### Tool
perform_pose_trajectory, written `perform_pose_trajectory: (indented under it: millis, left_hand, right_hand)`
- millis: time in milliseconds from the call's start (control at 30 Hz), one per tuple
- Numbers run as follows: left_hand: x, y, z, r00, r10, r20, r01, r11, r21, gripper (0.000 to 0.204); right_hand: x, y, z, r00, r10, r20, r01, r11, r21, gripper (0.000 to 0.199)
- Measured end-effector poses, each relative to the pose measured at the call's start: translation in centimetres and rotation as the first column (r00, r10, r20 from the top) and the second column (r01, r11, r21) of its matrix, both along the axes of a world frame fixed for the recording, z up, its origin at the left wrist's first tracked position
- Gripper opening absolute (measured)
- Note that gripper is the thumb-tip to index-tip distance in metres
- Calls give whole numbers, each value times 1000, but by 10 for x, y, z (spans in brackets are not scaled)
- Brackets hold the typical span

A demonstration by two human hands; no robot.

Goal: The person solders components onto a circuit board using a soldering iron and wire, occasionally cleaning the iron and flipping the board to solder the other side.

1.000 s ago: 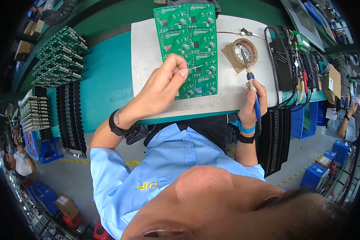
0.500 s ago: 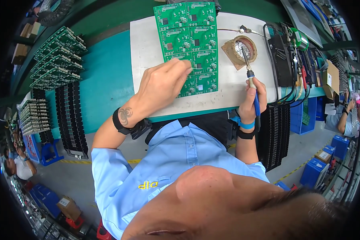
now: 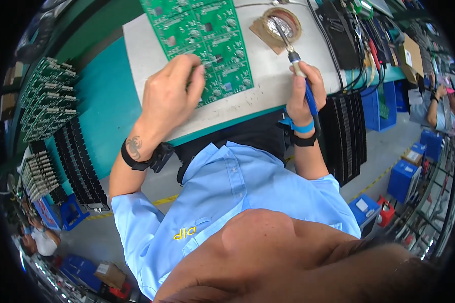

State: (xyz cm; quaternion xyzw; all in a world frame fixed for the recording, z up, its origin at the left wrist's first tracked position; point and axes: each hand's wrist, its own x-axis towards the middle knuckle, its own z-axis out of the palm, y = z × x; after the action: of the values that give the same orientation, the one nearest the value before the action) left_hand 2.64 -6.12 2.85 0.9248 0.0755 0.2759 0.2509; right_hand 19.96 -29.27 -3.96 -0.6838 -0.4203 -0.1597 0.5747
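A soldering iron (image 3: 311, 97) with a blue lower handle is gripped in my right hand (image 3: 307, 93). Its metal tip reaches into a round brownish tub (image 3: 294, 21) lined with shiny silver material. My left hand (image 3: 169, 96) is over the lower left of a green circuit board panel (image 3: 232, 70), which has several repeated sections with chips. Its fingers are curled and closed; whatever they hold, if anything, cannot be made out. The hand covers part of the panel's lower left sections.
The panel and tub lie on a white sheet (image 3: 136, 45) over a green mat (image 3: 98, 81). At left stand stacked circuit boards (image 3: 48, 96) beside a black slotted rack (image 3: 81, 161). Cables and tools (image 3: 359, 55) crowd the right side, with another black rack (image 3: 341, 136) below.
The whole view has shifted, so the bench sits higher and more to the left. My left hand has drawn slightly back from the panel's middle. The iron's tip stays in the tub.
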Motion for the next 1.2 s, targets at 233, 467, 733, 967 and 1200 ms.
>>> perform_pose_trajectory:
  millis: [233, 467, 733, 967, 1200]
  left_hand:
    - [3, -5, -5, 996, -28, 80, 28, 1000, 4, 15]
    - [3, -8, -4, 998, -32, 58, 28, 997, 67, 13]
    - [7, -9, -8, 998, -28, 57, 23, 996, 91, 14]
    - [9, -9, -8, 999, -44, 31, 40, 994, 102, 17]
    - [9, -9, -8, 999, -37, 24, 34, 992, 119, 18]
  right_hand:
    - [-2, -4, 3, 994, 108, 36, -109, 993, 52, 27]
    - [-32, -21, 16, 959, 285, -5, -285, 958, -29, 25]
    - [-38, -20, 6, 953, 298, -49, -297, 955, 22, 26]
    - [-35, -16, 4, 952, 300, -63, -299, 954, 23, 23]
    - [-34, -15, 6, 953, 300, -41, -301, 953, -31, 22]
